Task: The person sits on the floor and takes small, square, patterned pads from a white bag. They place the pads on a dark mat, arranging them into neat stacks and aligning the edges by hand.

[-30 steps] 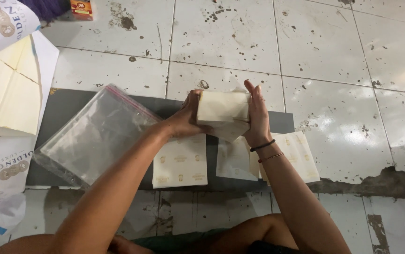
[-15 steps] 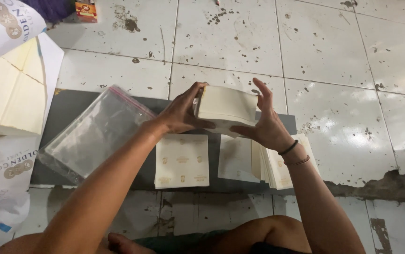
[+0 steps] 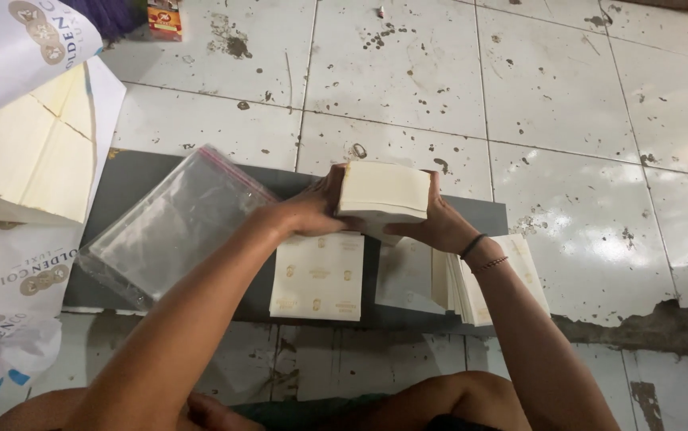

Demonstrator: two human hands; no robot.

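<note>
1. The left hand (image 3: 309,209) and the right hand (image 3: 438,226) clasp a thick cream-coloured block of stacked paper sheets (image 3: 382,194) from opposite sides, fingers pressed flat against its ends. The block is lifted just above a dark grey flat board (image 3: 132,179) that lies on the white tiled floor (image 3: 567,96).
2. A stack of clear plastic zip bags with a pink seal strip (image 3: 172,226) lies tilted on the left part of the board, just beside the left forearm.
3. One cream printed sheet with small gold emblems (image 3: 318,277) lies flat on the board below the held block; I count about six emblems, though they are too small to make out clearly.
4. A second loose pile of cream sheets (image 3: 491,281) lies fanned under the right wrist, partly hidden by the arm, so its count cannot be told.
5. A large cream ream in an opened white wrapper (image 3: 28,164) sits on the floor at left, cut off by the frame edge.
6. Two pieces of white wrapper paper with round gold emblems and dark lettering show: one curled piece (image 3: 12,48) at top left, one flat piece (image 3: 16,275) at lower left, both cut off.
7. A small red-and-orange box (image 3: 165,17) stands at the top edge, only partly in view.
8. The right wrist wears two thin bands (image 3: 481,252), one dark, one beaded.
</note>
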